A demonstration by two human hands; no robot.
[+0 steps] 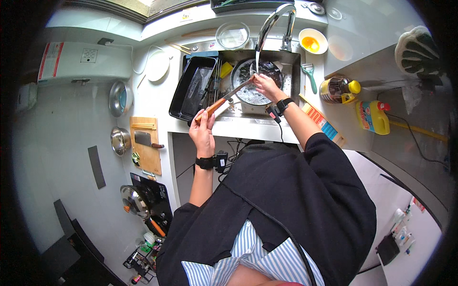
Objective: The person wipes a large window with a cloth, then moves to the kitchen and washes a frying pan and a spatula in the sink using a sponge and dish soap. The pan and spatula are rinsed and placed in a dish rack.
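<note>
My left hand (203,130) grips the wooden handle of a long metal kitchen utensil (239,88), slanted up and right over the sink. The fingers of my right hand (266,85) are at its far end, close to the water stream (257,61) falling from the chrome faucet (267,22). That end is partly hidden by fingers and water, so its shape is unclear. Below lies a round pan (250,96) with foamy water and dark matter in it. A black rectangular basin (195,85) stands in the left of the sink (295,78), beside a yellow sponge (225,70).
Right of the sink are a green peeler (310,79), a bowl with egg yolk (312,41), an oil bottle (336,90) and a yellow jug (372,116). On the left, a cleaver (144,138) lies on a cutting board (148,161). A glass bowl (232,35) stands behind the sink.
</note>
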